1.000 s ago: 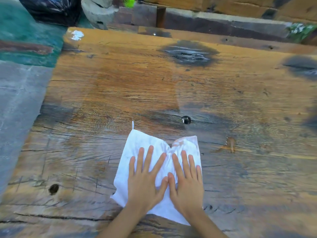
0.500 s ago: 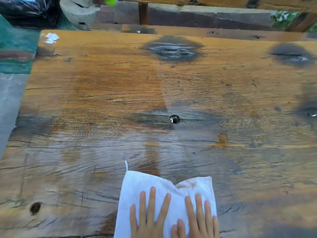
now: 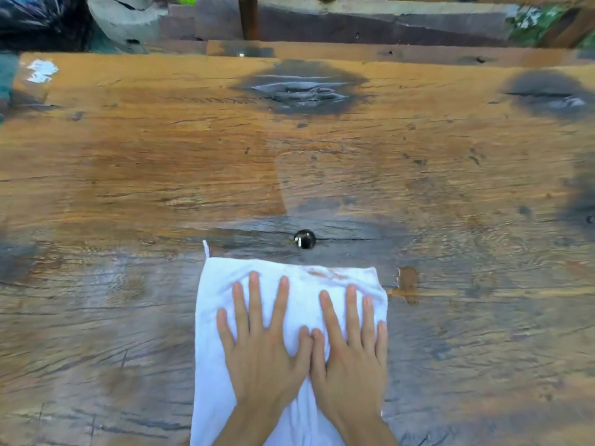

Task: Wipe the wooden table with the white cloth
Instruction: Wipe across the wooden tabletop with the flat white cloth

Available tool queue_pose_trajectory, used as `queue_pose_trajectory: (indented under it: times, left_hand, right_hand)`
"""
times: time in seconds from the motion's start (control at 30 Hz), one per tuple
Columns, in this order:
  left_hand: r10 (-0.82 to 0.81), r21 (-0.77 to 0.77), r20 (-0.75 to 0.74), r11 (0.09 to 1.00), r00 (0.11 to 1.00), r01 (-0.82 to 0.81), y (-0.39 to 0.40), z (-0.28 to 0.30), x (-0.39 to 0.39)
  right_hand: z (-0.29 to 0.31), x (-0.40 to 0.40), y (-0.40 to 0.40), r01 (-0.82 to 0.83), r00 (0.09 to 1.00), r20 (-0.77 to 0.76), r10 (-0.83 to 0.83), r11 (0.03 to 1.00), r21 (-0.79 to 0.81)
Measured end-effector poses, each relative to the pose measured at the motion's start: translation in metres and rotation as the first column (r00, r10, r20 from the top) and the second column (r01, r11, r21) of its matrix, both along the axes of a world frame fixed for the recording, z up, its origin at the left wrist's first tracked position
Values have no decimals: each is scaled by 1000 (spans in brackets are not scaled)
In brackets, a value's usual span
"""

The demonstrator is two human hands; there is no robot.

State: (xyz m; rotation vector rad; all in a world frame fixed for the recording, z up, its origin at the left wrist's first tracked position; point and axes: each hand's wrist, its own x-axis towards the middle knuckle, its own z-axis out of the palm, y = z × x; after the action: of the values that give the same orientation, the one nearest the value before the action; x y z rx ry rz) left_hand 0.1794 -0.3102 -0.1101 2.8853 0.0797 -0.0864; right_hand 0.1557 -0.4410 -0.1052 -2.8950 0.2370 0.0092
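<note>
Midway, I am pressing my left hand (image 3: 260, 358) and right hand (image 3: 351, 358), fingers spread flat, on the white cloth (image 3: 219, 304); the desk (image 3: 128, 175) beyond them looks unwiped.

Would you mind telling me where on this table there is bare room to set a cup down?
Most of the table is bare: the wide stretches left and right of the cloth, and the band between the bolt hole and the dark knot. Only the near middle is taken, where the left hand and right hand press the cloth flat.
</note>
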Motion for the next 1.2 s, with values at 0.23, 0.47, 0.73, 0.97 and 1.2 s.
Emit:
queue_pose_trajectory:
  times: [0.23,0.47,0.73,0.97,1.2]
  left_hand:
    - [119,14,27,993,993,-120,-1,1,123]
    - [74,7,72,997,995,-75,1,2,208]
    - [-17,49,52,999,998,15,-1,8,329]
    - [-56,73,70,996,996,51,-4,13,388]
    - [-69,80,76,995,995,63,-14,4,432]
  right_hand:
    - [-8,102,-1,-61,998,23,61,998,-9]
    - [-4,187,-7,-74,996,46,74,997,-16]
    - [-1,294,-18,-82,996,21,82,997,5]
    - [4,353,-22,-122,993,4,122,992,-12]
    - [-1,409,-36,-171,985,4,171,985,4]
